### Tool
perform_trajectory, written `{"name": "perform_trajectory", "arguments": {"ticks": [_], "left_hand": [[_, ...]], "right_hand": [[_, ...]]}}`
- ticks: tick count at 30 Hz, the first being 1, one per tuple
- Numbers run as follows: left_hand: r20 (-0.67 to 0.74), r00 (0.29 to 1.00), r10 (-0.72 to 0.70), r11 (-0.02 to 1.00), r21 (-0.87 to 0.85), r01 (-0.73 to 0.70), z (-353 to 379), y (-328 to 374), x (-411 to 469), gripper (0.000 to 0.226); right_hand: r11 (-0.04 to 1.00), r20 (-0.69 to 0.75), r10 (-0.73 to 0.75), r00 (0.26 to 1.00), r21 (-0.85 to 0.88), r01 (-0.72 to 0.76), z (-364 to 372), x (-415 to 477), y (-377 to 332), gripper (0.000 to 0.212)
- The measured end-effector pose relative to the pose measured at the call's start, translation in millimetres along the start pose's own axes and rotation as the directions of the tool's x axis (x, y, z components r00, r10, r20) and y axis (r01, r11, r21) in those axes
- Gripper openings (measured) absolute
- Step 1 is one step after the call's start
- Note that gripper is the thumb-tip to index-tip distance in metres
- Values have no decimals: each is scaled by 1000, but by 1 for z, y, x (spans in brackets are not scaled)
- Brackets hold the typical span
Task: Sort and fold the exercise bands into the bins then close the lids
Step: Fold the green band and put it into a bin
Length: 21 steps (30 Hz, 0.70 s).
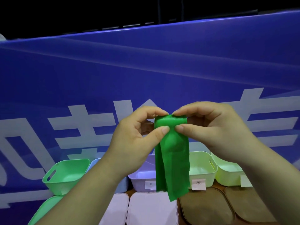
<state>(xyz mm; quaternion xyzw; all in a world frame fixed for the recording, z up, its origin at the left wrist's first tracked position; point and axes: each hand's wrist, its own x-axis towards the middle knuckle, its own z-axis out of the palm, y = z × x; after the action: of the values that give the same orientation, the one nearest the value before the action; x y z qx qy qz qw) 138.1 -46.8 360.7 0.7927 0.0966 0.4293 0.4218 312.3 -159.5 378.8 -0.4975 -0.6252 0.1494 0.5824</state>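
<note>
Left of centre, my left hand (133,140) has its grip pinched on the folded top edge of the green band (172,166). Right of centre, my right hand (215,127) pinches the same edge. The band hangs mid-frame, in front of the bins (138,184). It looks thin, limp and stretchy, so I'd hold it at the fold.

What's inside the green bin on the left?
The green bin shows only bare floor and walls, no band. The left forearm covers its near right corner, so that part is unseen.
</note>
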Motion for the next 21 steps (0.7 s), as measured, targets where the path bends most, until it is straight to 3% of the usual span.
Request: {"name": "perform_trajectory", "arguments": {"ticks": [6,14,21], "left_hand": [[14,998,-57,997,-52,58,5,-3,-5,59],[7,1000,-14,1000,26,13,0,-7,-2,52],[-5,999,45,997,70,-44,-1,-10,-2,45]], "right_hand": [[999,-42,35,999,7,-34,-1,0,-1,28],[961,-35,146,989,241,-133,4,-3,1,26],[963,-33,165,986,220,-154,7,-5,1,20]]}}
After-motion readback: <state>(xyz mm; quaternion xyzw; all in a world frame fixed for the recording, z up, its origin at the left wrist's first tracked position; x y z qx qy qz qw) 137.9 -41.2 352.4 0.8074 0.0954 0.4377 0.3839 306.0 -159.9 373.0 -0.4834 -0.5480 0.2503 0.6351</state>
